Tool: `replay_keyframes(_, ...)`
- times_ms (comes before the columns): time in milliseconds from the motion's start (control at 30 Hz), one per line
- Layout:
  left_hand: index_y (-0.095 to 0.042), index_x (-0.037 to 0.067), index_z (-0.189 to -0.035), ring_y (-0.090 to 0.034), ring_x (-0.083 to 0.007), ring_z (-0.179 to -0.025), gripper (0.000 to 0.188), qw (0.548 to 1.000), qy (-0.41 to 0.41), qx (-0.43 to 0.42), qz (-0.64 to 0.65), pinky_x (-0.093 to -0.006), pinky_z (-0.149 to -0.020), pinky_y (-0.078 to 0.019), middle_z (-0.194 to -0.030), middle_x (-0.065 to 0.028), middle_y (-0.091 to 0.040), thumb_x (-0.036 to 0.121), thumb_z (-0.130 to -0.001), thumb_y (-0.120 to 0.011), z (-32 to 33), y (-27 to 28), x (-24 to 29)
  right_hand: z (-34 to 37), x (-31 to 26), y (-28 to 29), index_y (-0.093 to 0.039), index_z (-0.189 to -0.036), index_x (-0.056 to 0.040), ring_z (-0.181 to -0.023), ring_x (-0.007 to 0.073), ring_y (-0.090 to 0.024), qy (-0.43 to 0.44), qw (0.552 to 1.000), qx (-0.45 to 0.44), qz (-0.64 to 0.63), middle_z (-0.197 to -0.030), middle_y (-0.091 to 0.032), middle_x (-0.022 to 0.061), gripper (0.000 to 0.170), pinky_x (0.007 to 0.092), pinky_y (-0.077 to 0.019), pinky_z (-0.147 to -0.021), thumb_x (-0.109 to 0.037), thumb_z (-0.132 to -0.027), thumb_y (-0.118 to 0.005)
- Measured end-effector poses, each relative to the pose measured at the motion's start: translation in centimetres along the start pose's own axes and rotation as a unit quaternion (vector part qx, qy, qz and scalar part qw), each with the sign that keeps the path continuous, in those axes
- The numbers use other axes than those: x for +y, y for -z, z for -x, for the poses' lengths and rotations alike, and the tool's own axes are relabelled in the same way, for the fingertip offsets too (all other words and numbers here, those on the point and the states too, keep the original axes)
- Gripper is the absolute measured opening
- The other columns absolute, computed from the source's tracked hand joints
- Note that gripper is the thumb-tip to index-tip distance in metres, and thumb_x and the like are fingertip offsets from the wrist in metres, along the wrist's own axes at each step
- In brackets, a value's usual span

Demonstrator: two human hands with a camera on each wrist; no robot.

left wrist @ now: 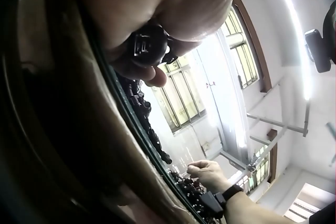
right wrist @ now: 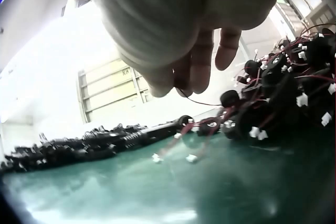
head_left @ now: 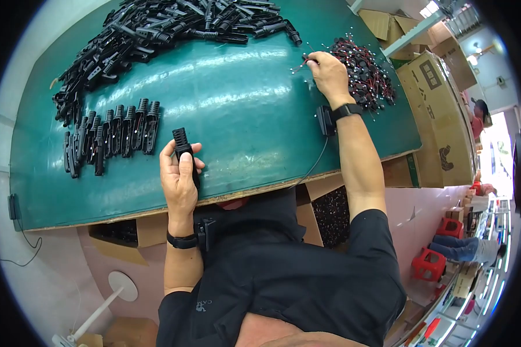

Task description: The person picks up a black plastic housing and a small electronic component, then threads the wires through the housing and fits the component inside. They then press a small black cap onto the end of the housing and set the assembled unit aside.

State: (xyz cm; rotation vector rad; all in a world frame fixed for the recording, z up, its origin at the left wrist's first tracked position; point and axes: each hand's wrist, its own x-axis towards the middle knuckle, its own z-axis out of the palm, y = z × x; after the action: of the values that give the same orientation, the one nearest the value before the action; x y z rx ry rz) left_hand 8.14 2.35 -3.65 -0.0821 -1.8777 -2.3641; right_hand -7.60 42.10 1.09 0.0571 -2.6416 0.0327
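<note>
My left hand (head_left: 178, 184) grips a black plastic housing with a ribbed, spring-like end (head_left: 180, 137) near the table's front edge, thumb laid along it. In the left wrist view the housing's rounded black end (left wrist: 150, 45) shows between the fingers. My right hand (head_left: 331, 76) is at the left side of a pile of small round black parts with red-and-black leads (head_left: 364, 72) and white connectors. Its fingertips pinch a thin wire (right wrist: 202, 102), which runs toward the pile in the right wrist view. Two white connectors (right wrist: 157, 158) trail on leads below that hand.
Several similar housings (head_left: 121, 132) stand in a row at the left of the green table (head_left: 231, 115). A large heap of black housings (head_left: 173, 29) curves along the far side. Cardboard boxes (head_left: 425, 115) stand at the right edge. Each wrist wears a strapped camera.
</note>
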Motion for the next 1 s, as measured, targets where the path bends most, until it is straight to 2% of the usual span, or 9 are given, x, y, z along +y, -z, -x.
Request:
replay_keyframes(100,-0.046,0.000,-0.145,-0.064,-0.0102,-0.085,0.041,1.000,-0.001,-0.007,0.008,-0.0264,-0.076,-0.0530,-0.121,-0.0137,-0.070,0.021,-0.111,-0.055,0.0,-0.1,0.0,-0.3,-1.2,0.8,-0.076,-0.114,-0.0079,-0.090,0.0180,-0.074,-0.027,0.971,0.015,-0.236,-0.102,-0.075,0.0076,0.021,0.0334,-0.0582,-0.078,-0.019,-0.096,-0.075)
replay_keyframes(267,-0.047,0.001,-0.145,-0.064,-0.0100,-0.085,0.040,1.000,-0.004,0.010,0.004,-0.0263,-0.074,-0.0532,-0.119,-0.0114,-0.069,0.022,-0.112,-0.054,0.1,-0.5,0.4,-0.4,-5.1,1.7,-0.075,-0.118,-0.0045,-0.089,0.0120,-0.073,-0.052,0.911,-0.066,-0.404,-0.106,-0.075,0.0055,0.021,0.0271,-0.0594,-0.078,-0.016,-0.100,-0.073)
replay_keyframes(367,-0.050,0.001,-0.145,-0.065,-0.0098,-0.085,0.039,1.000,-0.008,0.004,-0.009,-0.0258,-0.073,-0.0531,-0.116,-0.0090,-0.067,0.022,-0.113,-0.053,0.2,-0.6,0.3,-0.5,-7.8,1.7,-0.072,-0.122,-0.0003,-0.095,0.0145,-0.074,-0.086,0.733,-0.122,-0.663,-0.113,-0.073,0.0073,0.022,0.0287,-0.0618,-0.085,-0.009,-0.102,-0.069)
replay_keyframes(400,-0.050,0.001,-0.145,-0.065,-0.0098,-0.085,0.039,1.000,-0.010,0.014,-0.014,-0.0258,-0.073,-0.0531,-0.116,-0.0090,-0.067,0.022,-0.113,-0.053,0.2,-0.5,0.4,-0.5,-8.5,1.5,-0.072,-0.122,-0.0003,-0.095,0.0145,-0.074,-0.080,0.728,-0.129,-0.668,-0.113,-0.073,0.0073,0.022,0.0287,-0.0618,-0.085,-0.009,-0.102,-0.069)
replay_keyframes(500,-0.051,0.001,-0.145,-0.065,-0.0098,-0.086,0.039,0.999,0.032,-0.009,0.019,-0.0257,-0.073,-0.0538,-0.113,-0.0081,-0.067,0.023,-0.113,-0.052,0.0,0.0,0.7,-0.4,-10.9,0.8,-0.067,-0.129,0.0013,-0.098,0.0182,-0.074,-0.048,0.649,-0.166,-0.741,-0.118,-0.071,0.0107,0.027,0.0305,-0.0633,-0.088,-0.006,-0.103,-0.066)
replay_keyframes(667,-0.049,0.000,-0.145,-0.064,-0.0098,-0.090,0.043,0.997,0.068,-0.019,0.036,-0.0256,-0.078,-0.0542,-0.113,-0.0075,-0.066,0.022,-0.110,-0.060,-0.1,0.2,1.0,1.0,-12.7,-0.9,-0.064,-0.132,0.0023,-0.099,0.0195,-0.075,-0.043,0.623,-0.220,-0.749,-0.119,-0.071,0.0129,0.030,0.0314,-0.0636,-0.088,-0.004,-0.103,-0.066)
replay_keyframes(800,-0.049,-0.001,-0.142,-0.062,-0.0098,-0.094,0.048,0.997,0.023,-0.017,-0.073,-0.0251,-0.082,-0.0534,-0.113,-0.0063,-0.066,0.017,-0.103,-0.071,-0.2,-1.0,1.0,2.3,-13.2,-0.8,-0.064,-0.130,0.0023,-0.100,0.0199,-0.075,-0.018,0.605,-0.224,-0.764,-0.118,-0.071,0.0134,0.028,0.0325,-0.0638,-0.087,-0.003,-0.102,-0.066)
replay_keyframes(933,-0.049,-0.001,-0.138,-0.061,-0.0098,-0.097,0.052,0.996,0.043,0.003,-0.077,-0.0248,-0.084,-0.0524,-0.114,-0.0055,-0.065,0.012,-0.097,-0.078,-0.3,-1.4,0.9,2.7,-14.2,-0.1,-0.064,-0.126,0.0019,-0.099,0.0184,-0.075,0.005,0.595,-0.188,-0.781,-0.116,-0.071,0.0117,0.025,0.0317,-0.0638,-0.087,-0.001,-0.101,-0.067)
replay_keyframes(1000,-0.051,0.000,-0.136,-0.061,-0.0094,-0.095,0.049,0.996,0.020,0.006,-0.091,-0.0250,-0.084,-0.0522,-0.112,-0.0048,-0.065,0.010,-0.096,-0.078,-0.3,-1.8,0.8,3.1,-14.6,0.3,-0.063,-0.127,0.0022,-0.099,0.0190,-0.074,0.032,0.592,-0.157,-0.790,-0.119,-0.071,0.0144,0.026,0.0326,-0.0634,-0.088,0.000,-0.101,-0.066)
